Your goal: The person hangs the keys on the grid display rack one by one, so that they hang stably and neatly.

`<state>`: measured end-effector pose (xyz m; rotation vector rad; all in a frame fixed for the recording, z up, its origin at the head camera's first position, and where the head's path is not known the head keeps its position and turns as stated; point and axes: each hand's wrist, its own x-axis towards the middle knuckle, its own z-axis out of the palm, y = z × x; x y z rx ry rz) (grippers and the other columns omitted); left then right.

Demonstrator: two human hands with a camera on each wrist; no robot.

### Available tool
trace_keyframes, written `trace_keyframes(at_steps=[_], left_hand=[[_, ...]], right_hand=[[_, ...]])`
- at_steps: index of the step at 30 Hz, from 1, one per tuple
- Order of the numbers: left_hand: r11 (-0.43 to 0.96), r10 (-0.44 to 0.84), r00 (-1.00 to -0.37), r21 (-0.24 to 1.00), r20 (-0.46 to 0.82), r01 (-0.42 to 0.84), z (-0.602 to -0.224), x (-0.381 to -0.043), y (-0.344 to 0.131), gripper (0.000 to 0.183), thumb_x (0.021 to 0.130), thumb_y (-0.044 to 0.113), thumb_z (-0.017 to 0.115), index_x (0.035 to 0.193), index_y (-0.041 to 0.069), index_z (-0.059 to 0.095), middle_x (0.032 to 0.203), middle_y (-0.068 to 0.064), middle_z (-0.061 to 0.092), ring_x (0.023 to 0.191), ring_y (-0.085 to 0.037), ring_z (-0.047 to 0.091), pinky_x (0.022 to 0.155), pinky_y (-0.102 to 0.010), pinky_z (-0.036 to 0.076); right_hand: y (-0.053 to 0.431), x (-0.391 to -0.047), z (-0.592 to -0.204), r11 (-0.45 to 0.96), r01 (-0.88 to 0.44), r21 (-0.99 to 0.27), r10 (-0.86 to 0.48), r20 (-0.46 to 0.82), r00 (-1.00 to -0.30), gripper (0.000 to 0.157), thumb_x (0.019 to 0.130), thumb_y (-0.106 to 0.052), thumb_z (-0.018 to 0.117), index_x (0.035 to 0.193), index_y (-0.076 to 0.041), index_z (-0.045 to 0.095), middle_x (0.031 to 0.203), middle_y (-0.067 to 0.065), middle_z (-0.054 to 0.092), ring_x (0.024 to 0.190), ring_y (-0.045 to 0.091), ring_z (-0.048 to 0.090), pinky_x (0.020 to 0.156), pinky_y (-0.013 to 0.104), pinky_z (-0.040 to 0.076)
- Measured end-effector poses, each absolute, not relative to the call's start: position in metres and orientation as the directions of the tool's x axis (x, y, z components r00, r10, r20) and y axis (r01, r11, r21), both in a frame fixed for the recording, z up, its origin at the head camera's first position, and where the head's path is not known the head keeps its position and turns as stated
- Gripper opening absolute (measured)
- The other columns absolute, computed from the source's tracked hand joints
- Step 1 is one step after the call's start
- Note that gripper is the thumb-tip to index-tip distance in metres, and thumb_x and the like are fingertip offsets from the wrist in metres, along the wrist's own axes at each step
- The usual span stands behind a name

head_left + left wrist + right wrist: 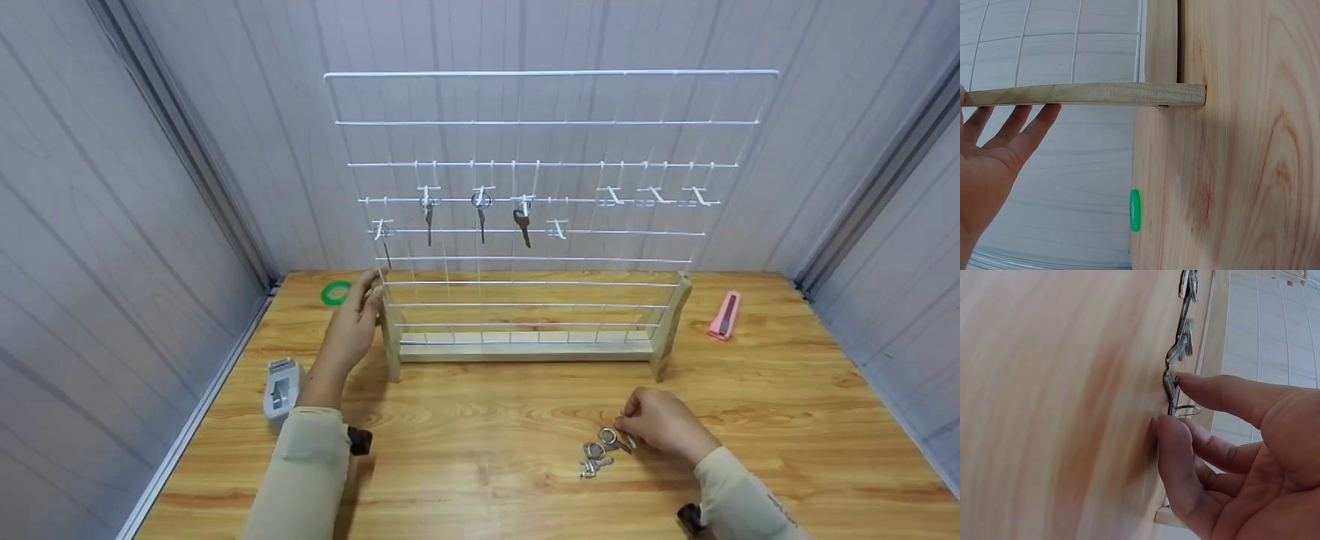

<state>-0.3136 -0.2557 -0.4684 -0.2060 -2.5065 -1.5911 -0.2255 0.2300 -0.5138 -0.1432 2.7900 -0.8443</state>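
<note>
A white wire grid rack (525, 282) stands on wooden feet. My left hand (352, 326) is at its left wooden post (391, 345); in the left wrist view, fairly straight fingers (1030, 132) touch the post's outer face, and part of the thumb shows at the frame edge. On the table at front right, my right hand (667, 424) pinches a metal key (1170, 389) with a thin ring (1189, 409) between thumb and index finger. Beside it lie several more keys with rings (594, 451). Other keys, such as one dark key (523, 219), hang from hooks on the rack.
On the right of the rack, several hooks (654, 195) hold flat clear-looking rings or bases. A green tape roll (335, 293) and a grey-white tape dispenser (282, 391) lie at left. A pink cutter (725, 315) lies at right. Panel walls enclose the wooden table (480, 465).
</note>
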Motion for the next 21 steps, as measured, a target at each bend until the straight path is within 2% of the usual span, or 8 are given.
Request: trace_keyframes(at_steps=[5, 14, 21], left_hand=[[0.419, 0.032, -0.973, 0.881, 0.227, 0.219, -0.4692, -0.313, -0.2559, 0.048, 0.116, 0.042, 0.04, 0.163, 0.029, 0.039, 0.171, -0.014, 0.04, 0.151, -0.042, 0.049, 0.113, -0.059, 0.056], [0.415, 0.026, -0.974, 0.884, 0.225, 0.216, -0.4695, -0.3121, -0.2547, 0.049, 0.117, 0.042, 0.039, 0.164, 0.029, 0.038, 0.172, -0.014, 0.038, 0.152, -0.043, 0.048, 0.114, -0.059, 0.055], [0.414, 0.028, -0.977, 0.887, 0.21, 0.203, -0.4694, -0.3125, -0.2549, 0.052, 0.117, 0.038, 0.039, 0.166, 0.02, 0.034, 0.173, -0.017, 0.036, 0.151, -0.045, 0.048, 0.115, -0.062, 0.053]], right_hand=[[0.2277, -0.225, -0.5119, 0.81, 0.01, -0.586, -0.146, -0.218, -0.965, 0.019, 0.093, -0.016, 0.081, 0.093, -0.004, 0.066, 0.08, 0.005, 0.065, 0.06, 0.014, 0.058, 0.055, 0.028, 0.051], [0.2275, -0.2287, -0.5104, 0.807, -0.017, -0.591, -0.193, -0.237, -0.952, 0.014, 0.091, -0.011, 0.08, 0.084, -0.006, 0.069, 0.077, 0.004, 0.066, 0.067, 0.016, 0.057, 0.059, 0.027, 0.048], [0.2246, -0.2287, -0.5121, 0.786, -0.025, -0.617, -0.189, -0.202, -0.961, 0.014, 0.089, -0.009, 0.08, 0.087, -0.005, 0.067, 0.079, 0.004, 0.066, 0.07, 0.016, 0.057, 0.06, 0.027, 0.045]])
